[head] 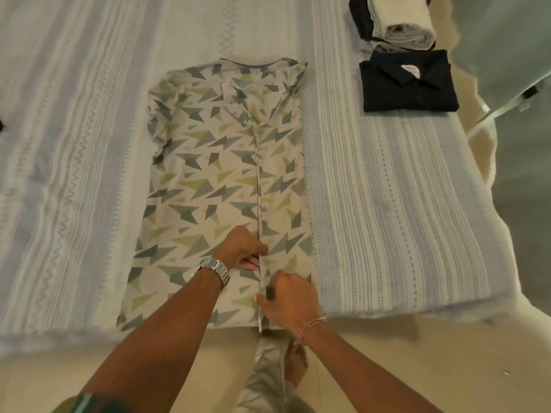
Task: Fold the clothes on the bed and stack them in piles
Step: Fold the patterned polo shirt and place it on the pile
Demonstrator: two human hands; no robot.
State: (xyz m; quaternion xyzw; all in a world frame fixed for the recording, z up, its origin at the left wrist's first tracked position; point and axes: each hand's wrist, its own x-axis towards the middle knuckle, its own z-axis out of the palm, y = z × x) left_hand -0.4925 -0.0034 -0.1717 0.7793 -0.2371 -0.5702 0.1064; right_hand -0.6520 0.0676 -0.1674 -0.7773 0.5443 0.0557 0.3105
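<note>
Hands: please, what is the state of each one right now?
Left hand: closed, pinching the folded edge of the patterned shirt.
Right hand: fingers curled on the same edge of the shirt, nearer the hem.

**Garments on the bed**

Patterned T-shirt (208, 180): pale, printed with grey and green triangles, lying flat with collar away from the viewer; its right side is folded inward, the folded edge running down the middle. Folded dark collared shirt (408, 81): far right, apart. Folded pale garments (402, 25): stacked just behind it.
</note>
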